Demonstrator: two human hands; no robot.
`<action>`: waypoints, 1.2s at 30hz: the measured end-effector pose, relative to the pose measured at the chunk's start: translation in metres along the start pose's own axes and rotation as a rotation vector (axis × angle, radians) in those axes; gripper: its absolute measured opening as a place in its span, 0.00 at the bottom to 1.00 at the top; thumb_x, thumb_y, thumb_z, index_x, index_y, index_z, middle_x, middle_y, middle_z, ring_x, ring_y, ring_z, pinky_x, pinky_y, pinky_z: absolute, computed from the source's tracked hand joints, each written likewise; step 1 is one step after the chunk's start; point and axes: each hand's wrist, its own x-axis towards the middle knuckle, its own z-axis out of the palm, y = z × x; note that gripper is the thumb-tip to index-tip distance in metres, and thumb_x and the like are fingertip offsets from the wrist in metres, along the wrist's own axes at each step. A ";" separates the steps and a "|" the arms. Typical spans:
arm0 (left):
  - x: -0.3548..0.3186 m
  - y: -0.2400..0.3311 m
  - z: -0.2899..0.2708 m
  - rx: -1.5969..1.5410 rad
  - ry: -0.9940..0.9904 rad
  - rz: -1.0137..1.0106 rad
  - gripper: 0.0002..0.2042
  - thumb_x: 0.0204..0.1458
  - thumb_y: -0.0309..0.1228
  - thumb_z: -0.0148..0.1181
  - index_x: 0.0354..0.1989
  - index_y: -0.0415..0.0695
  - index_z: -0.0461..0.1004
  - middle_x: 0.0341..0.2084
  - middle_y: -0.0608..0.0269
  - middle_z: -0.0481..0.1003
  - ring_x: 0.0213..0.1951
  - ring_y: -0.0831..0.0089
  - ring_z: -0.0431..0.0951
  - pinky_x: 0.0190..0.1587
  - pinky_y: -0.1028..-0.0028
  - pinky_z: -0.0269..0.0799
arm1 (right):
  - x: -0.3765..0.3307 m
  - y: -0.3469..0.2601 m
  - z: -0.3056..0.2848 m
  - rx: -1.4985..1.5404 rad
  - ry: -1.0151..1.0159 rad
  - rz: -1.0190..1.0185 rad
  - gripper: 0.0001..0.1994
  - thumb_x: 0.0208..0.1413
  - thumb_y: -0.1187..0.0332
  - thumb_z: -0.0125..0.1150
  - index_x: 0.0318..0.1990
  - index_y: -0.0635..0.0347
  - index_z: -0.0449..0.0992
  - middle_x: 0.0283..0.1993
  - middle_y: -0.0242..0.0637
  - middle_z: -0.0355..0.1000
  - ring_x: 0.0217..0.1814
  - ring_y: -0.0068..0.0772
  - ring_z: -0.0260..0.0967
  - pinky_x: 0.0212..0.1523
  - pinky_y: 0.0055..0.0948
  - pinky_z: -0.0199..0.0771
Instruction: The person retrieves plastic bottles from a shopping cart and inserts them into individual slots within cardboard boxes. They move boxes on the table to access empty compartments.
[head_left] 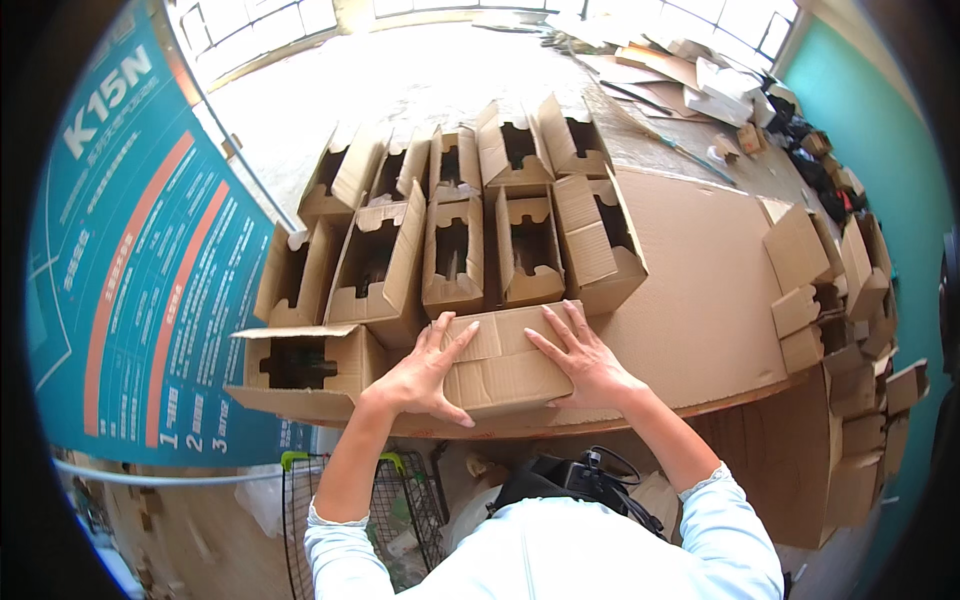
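A closed cardboard box [510, 362] lies at the near edge of the work surface, between my two hands. My left hand [422, 374] grips its left end, fingers spread over the top and thumb along the near side. From the right, my right hand [590, 368] holds the other end, with its fingers reaching onto the top. Just left of my left hand stands an open carton [300, 368] with its far flap folded out. Behind the closed box, two rows of open cartons [455, 255] stand close together, flaps up; their dark insides are hard to make out.
The work surface [700, 290] is covered with flat brown cardboard. More open cartons [850, 290] are stacked at the right. A blue printed banner [130, 270] stands at the left. Below the edge are a wire cart [400, 505] and a black bag [570, 480]. Scrap [690, 80] lies far right.
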 end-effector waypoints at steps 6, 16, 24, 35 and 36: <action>-0.004 0.002 -0.002 0.021 0.045 0.062 0.64 0.24 0.40 0.79 0.74 0.50 0.43 0.69 0.31 0.39 0.71 0.37 0.44 0.71 0.54 0.52 | -0.006 -0.002 0.000 0.056 0.033 0.005 0.58 0.35 0.54 0.79 0.75 0.42 0.45 0.78 0.47 0.36 0.80 0.59 0.25 0.71 0.52 0.59; 0.014 0.059 0.026 -0.004 0.133 0.163 0.58 0.24 0.38 0.78 0.71 0.47 0.53 0.65 0.26 0.47 0.65 0.29 0.52 0.67 0.48 0.57 | -0.070 0.032 0.006 0.007 0.184 -0.008 0.55 0.35 0.51 0.78 0.72 0.46 0.51 0.74 0.45 0.48 0.78 0.54 0.41 0.59 0.45 0.77; 0.112 0.196 0.114 0.035 0.318 0.082 0.53 0.27 0.44 0.77 0.68 0.43 0.57 0.62 0.29 0.53 0.62 0.33 0.57 0.64 0.48 0.61 | -0.172 0.173 -0.016 -0.130 0.196 0.004 0.54 0.33 0.55 0.80 0.71 0.44 0.54 0.74 0.39 0.51 0.77 0.47 0.46 0.70 0.44 0.64; 0.431 0.276 0.112 -0.009 0.838 -0.567 0.54 0.29 0.50 0.79 0.70 0.50 0.57 0.64 0.32 0.55 0.64 0.36 0.59 0.60 0.50 0.66 | -0.037 0.430 -0.027 -0.276 0.598 0.485 0.50 0.43 0.59 0.75 0.74 0.38 0.49 0.77 0.41 0.46 0.76 0.56 0.44 0.69 0.62 0.54; 0.449 0.266 0.108 -0.007 0.878 -0.640 0.54 0.30 0.51 0.79 0.70 0.51 0.57 0.64 0.31 0.55 0.63 0.36 0.60 0.60 0.50 0.66 | -0.027 0.414 -0.015 -0.097 0.627 0.454 0.50 0.44 0.60 0.74 0.74 0.40 0.48 0.76 0.44 0.45 0.76 0.59 0.44 0.69 0.62 0.54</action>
